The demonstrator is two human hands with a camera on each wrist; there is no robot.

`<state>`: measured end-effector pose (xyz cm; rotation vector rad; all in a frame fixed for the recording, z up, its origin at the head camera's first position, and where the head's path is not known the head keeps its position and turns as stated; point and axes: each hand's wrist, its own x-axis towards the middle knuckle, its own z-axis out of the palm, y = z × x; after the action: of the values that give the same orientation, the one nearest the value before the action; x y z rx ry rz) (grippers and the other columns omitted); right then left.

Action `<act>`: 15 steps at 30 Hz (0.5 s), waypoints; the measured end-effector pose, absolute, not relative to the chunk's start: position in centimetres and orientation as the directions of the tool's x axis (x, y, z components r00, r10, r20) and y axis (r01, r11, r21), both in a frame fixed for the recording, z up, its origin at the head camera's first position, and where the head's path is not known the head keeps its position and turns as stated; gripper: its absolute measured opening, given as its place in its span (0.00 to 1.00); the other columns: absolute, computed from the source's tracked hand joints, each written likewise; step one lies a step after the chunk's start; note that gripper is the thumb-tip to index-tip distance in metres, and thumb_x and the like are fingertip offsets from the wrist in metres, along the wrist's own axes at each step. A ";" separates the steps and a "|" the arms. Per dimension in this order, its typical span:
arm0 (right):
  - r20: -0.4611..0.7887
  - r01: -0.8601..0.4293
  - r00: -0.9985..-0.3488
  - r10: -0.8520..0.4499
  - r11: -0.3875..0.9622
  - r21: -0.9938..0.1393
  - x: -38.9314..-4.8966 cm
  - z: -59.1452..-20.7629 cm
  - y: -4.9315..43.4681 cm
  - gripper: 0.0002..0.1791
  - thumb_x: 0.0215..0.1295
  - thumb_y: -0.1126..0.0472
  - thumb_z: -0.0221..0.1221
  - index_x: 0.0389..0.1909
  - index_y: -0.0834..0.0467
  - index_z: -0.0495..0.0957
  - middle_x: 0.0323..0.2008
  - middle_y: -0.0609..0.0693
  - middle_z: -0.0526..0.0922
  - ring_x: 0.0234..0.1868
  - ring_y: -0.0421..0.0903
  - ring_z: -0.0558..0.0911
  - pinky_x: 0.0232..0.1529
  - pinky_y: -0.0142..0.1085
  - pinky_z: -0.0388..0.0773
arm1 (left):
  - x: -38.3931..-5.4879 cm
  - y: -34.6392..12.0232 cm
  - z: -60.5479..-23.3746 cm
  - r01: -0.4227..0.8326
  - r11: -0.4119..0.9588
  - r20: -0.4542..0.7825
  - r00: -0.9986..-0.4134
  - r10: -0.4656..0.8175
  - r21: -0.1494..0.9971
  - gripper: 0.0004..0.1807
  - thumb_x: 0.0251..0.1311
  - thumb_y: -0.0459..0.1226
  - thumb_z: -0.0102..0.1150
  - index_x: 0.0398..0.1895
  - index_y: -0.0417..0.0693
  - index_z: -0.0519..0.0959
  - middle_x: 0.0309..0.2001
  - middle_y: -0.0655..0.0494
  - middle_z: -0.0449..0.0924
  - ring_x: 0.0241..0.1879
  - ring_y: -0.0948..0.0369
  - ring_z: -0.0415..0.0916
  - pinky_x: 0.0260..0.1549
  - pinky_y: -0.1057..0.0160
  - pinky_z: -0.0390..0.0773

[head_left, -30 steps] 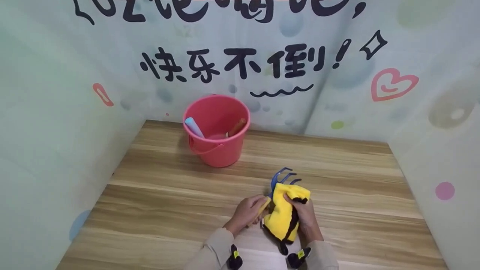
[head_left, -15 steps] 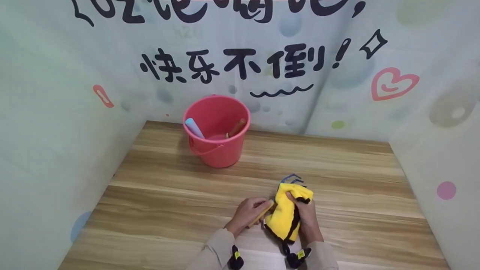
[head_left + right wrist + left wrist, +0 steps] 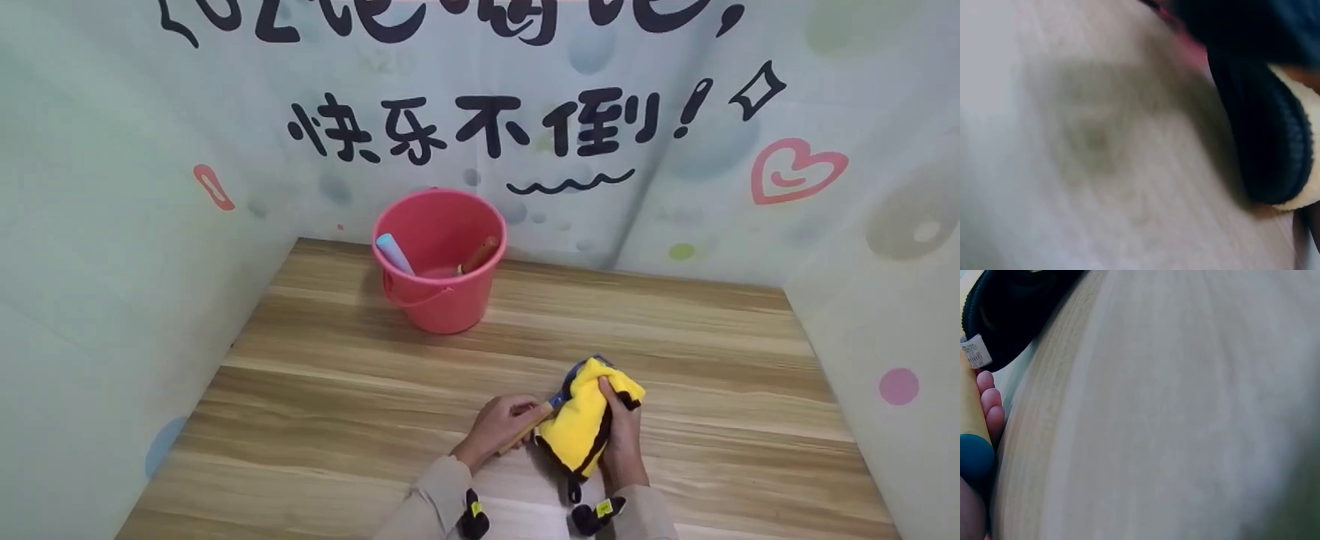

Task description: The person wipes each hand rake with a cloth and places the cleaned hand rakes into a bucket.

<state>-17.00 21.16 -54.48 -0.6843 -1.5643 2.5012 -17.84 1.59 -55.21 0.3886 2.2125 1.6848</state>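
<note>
In the head view my left hand [image 3: 499,427] grips the wooden handle [image 3: 525,429] of a small garden hand rake, whose blue neck [image 3: 556,400] runs behind a yellow cloth. The tines are mostly covered by that cloth. My right hand [image 3: 624,431] holds the yellow cloth [image 3: 581,427], edged in black with a black loop at its lower end, thumb on top. Part of the handle [image 3: 970,405] with a teal end appears in the left wrist view, fingertips [image 3: 992,402] curled beside it. The cloth's dark side [image 3: 1266,135] fills the right of the right wrist view.
Behind the hands to the left stands a pink bucket [image 3: 450,307] with its handle down. Inside it lean a pale blue-purple stick-like thing [image 3: 395,255] and a brown handle [image 3: 480,255]. A printed curtain [image 3: 420,60] encloses the wooden table [image 3: 315,390] at the back and sides.
The rake's blue tines have gone from showing above the cloth to mostly covered by it. The cloth and right hand have shifted slightly right. More of the wooden handle shows at the left hand.
</note>
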 end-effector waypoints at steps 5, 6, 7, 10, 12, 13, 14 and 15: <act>-0.307 0.108 -0.900 0.311 -0.523 -0.846 -16.8 -54.4 21.2 0.16 0.62 0.50 0.59 0.44 0.56 0.71 0.36 0.43 0.80 0.38 0.39 0.79 0.44 0.30 0.78 | -17.8 1.5 -55.3 0.026 0.250 -0.083 -0.906 0.415 0.968 0.15 0.58 0.56 0.56 0.33 0.58 0.81 0.18 0.58 0.76 0.14 0.65 0.70 0.14 0.68 0.73; -0.296 0.089 -0.903 0.311 -0.538 -0.838 -16.7 -54.4 21.2 0.14 0.63 0.51 0.58 0.43 0.55 0.72 0.36 0.44 0.81 0.37 0.39 0.79 0.44 0.30 0.78 | -17.7 1.5 -55.4 0.028 0.242 -0.077 -0.906 0.416 0.970 0.15 0.58 0.56 0.56 0.33 0.57 0.81 0.18 0.56 0.76 0.14 0.64 0.70 0.14 0.68 0.73; -0.286 0.073 -0.906 0.311 -0.553 -0.830 -16.7 -54.5 21.3 0.13 0.64 0.52 0.58 0.42 0.55 0.73 0.35 0.44 0.81 0.37 0.39 0.80 0.43 0.30 0.78 | -17.7 1.5 -55.4 0.029 0.233 -0.072 -0.907 0.415 0.972 0.15 0.58 0.55 0.56 0.32 0.57 0.81 0.18 0.54 0.77 0.13 0.64 0.70 0.14 0.68 0.73; -0.258 0.021 -0.913 0.317 -0.595 -0.803 -16.6 -54.5 21.3 0.09 0.66 0.54 0.56 0.40 0.55 0.75 0.35 0.44 0.82 0.37 0.39 0.80 0.43 0.30 0.78 | -17.6 1.6 -55.3 0.038 0.220 -0.056 -0.912 0.405 0.975 0.14 0.58 0.54 0.57 0.31 0.56 0.81 0.18 0.50 0.78 0.13 0.64 0.69 0.13 0.68 0.72; -0.248 -0.001 -0.920 0.302 -0.637 -0.771 -16.6 -54.4 21.4 0.08 0.66 0.55 0.55 0.39 0.55 0.76 0.35 0.44 0.82 0.37 0.39 0.80 0.43 0.30 0.78 | -17.6 1.6 -55.3 0.035 0.220 -0.057 -0.916 0.396 0.975 0.14 0.58 0.55 0.57 0.32 0.57 0.81 0.19 0.51 0.78 0.13 0.64 0.69 0.13 0.68 0.72; -0.245 -0.006 -0.926 0.287 -0.661 -0.750 -16.5 -54.4 21.4 0.08 0.67 0.55 0.54 0.39 0.55 0.76 0.35 0.44 0.82 0.37 0.39 0.80 0.43 0.30 0.78 | -17.6 1.6 -55.3 0.030 0.223 -0.061 -0.919 0.389 0.974 0.14 0.58 0.55 0.56 0.33 0.58 0.82 0.19 0.52 0.78 0.13 0.64 0.70 0.12 0.68 0.72; -0.242 -0.014 -0.931 0.272 -0.692 -0.722 -16.4 -54.3 21.5 0.08 0.68 0.54 0.52 0.40 0.54 0.76 0.35 0.44 0.82 0.37 0.38 0.80 0.42 0.29 0.78 | -17.6 1.6 -55.3 0.024 0.225 -0.065 -0.922 0.382 0.974 0.15 0.58 0.56 0.56 0.33 0.58 0.82 0.19 0.54 0.78 0.12 0.64 0.70 0.12 0.68 0.72; -0.236 -0.024 -0.937 0.257 -0.722 -0.691 -16.3 -54.2 21.5 0.09 0.69 0.54 0.51 0.40 0.54 0.75 0.35 0.44 0.82 0.36 0.38 0.80 0.42 0.28 0.77 | -17.7 1.6 -55.3 0.015 0.220 -0.071 -0.923 0.377 0.975 0.16 0.58 0.56 0.56 0.34 0.58 0.81 0.19 0.55 0.78 0.12 0.64 0.70 0.11 0.68 0.72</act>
<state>-16.34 21.51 -54.22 -0.4791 -1.0931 2.7388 -17.66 1.57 -55.31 0.3672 2.2055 1.7578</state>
